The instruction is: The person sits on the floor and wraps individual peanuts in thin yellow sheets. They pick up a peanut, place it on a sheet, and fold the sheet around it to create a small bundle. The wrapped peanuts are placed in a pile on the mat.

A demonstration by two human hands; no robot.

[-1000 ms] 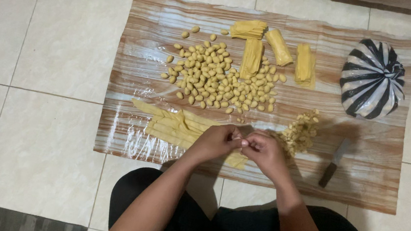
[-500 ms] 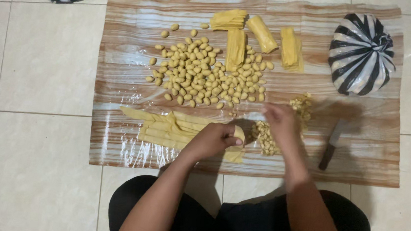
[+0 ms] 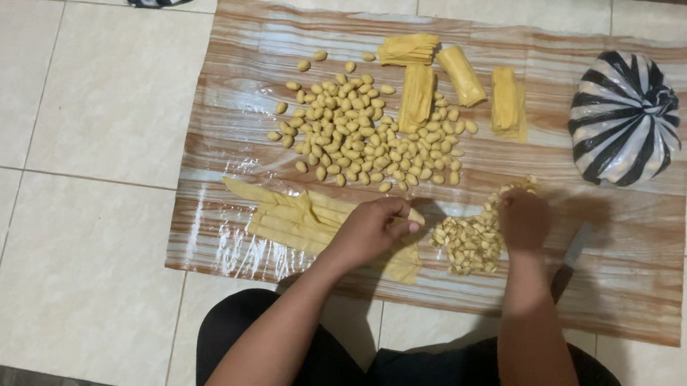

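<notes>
Your left hand (image 3: 373,235) was curled over the flat yellow dough strips (image 3: 300,221) near the mat's front edge, fingers pinched on a small yellow dough piece (image 3: 414,217) at the thumb side. Your right hand (image 3: 522,219) sat on the far end of the small pile of cut pieces (image 3: 468,243), fingers bent down into it; can't tell if it was pinching anything. Both hands were on the wood-grain mat (image 3: 229,84), which lay on the tiled floor (image 3: 77,112). Beyond the hands: a wide spread of shaped dough pellets (image 3: 365,133), with rolled yellow dough stacks (image 3: 461,75) just behind it. Knife (image 3: 566,266) lay right beside your right forearm, partly hidden. Striped black-and-white bag (image 3: 625,118) stood at the mat's far right corner, well apart from both hands.
</notes>
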